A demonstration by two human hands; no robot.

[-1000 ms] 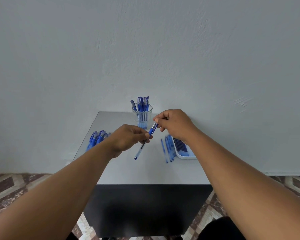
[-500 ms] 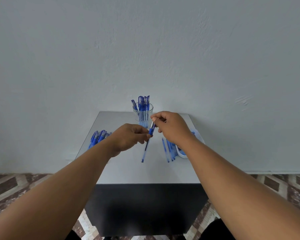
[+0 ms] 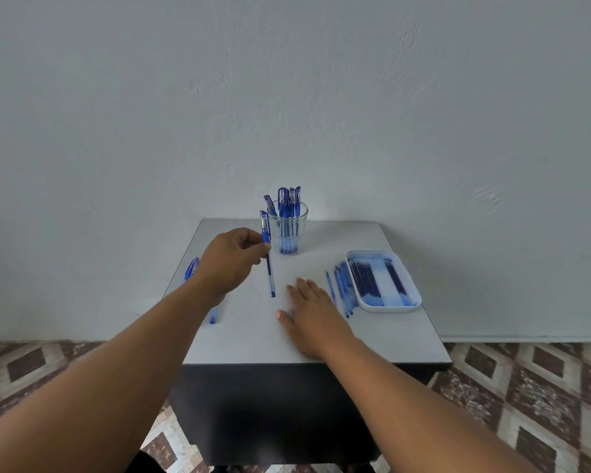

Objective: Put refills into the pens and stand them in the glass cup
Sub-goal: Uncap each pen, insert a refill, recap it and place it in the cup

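My left hand point(image 3: 231, 259) pinches a blue capped pen point(image 3: 268, 257) near its cap, holding it almost upright above the table, just left of the glass cup point(image 3: 288, 230). Several blue pens stand in that cup at the table's back edge. My right hand point(image 3: 313, 314) lies flat on the grey table point(image 3: 253, 332) with straight fingers and holds nothing. A white tray point(image 3: 386, 303) with dark blue refills sits at the right. A row of pen barrels point(image 3: 342, 290) lies between my right hand and the tray.
More blue pens point(image 3: 191, 268) lie at the table's left edge, partly hidden behind my left forearm. The table stands against a plain pale wall. Patterned floor tiles point(image 3: 526, 397) show on both sides below.
My right hand let go of the pen and dropped flat onto the table. My left hand now holds the pen alone, turned upright and moved toward the cup.
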